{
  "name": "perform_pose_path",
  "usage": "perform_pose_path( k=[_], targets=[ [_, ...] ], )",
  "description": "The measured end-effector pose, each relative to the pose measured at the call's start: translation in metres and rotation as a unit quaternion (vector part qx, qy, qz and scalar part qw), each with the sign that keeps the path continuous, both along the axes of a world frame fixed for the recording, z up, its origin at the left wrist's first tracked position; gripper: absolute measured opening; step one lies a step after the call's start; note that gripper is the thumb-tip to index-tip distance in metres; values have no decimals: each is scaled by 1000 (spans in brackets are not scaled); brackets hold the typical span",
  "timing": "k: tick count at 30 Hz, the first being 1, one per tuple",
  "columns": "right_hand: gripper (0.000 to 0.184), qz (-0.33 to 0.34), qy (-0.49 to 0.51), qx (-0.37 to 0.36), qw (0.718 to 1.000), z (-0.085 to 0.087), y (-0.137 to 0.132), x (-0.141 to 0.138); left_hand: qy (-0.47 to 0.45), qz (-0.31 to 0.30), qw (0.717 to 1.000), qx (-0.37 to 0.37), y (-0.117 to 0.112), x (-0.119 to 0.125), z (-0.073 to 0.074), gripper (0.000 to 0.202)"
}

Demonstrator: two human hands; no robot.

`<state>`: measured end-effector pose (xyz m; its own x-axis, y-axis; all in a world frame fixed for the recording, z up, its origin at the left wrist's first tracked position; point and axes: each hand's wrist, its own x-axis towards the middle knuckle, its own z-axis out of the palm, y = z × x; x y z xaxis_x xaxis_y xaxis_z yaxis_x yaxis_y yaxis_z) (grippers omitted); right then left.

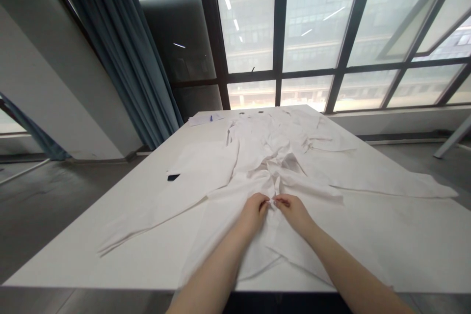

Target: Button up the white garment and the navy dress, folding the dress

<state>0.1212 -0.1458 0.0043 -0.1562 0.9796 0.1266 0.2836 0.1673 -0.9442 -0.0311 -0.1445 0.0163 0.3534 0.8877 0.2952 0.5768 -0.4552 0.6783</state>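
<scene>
A white long-sleeved shirt (221,208) lies spread on the white table (66,250), its two sleeves stretched out to the left and right. Along the middle of its front the cloth is bunched into folds. My left hand (256,208) pinches the front edge of the shirt between thumb and fingers. Right beside it, my right hand (293,209) pinches the opposite front edge. The fingertips of both hands almost meet; whether a button sits between them is too small to tell. The shirt's hem hangs close to the table's near edge.
A dark flat object (172,177) shows partly from under the left sleeve. Papers with a blue pen (211,118) lie at the far left corner. Two dark round spots (260,112) mark the far edge. Behind stand windows and a blue curtain (127,54).
</scene>
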Motion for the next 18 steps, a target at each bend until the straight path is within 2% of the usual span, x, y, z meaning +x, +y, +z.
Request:
perform_pose_path(
  k=[11, 18],
  targets=[
    [17, -25, -19, 56, 998, 9, -9, -2, -85, -11, 993, -78, -2, 5, 4, 20],
    [17, -35, -11, 64, 997, 10, -8, -4, -63, 26, 996, -65, -4, 9, 3, 20]
  ],
)
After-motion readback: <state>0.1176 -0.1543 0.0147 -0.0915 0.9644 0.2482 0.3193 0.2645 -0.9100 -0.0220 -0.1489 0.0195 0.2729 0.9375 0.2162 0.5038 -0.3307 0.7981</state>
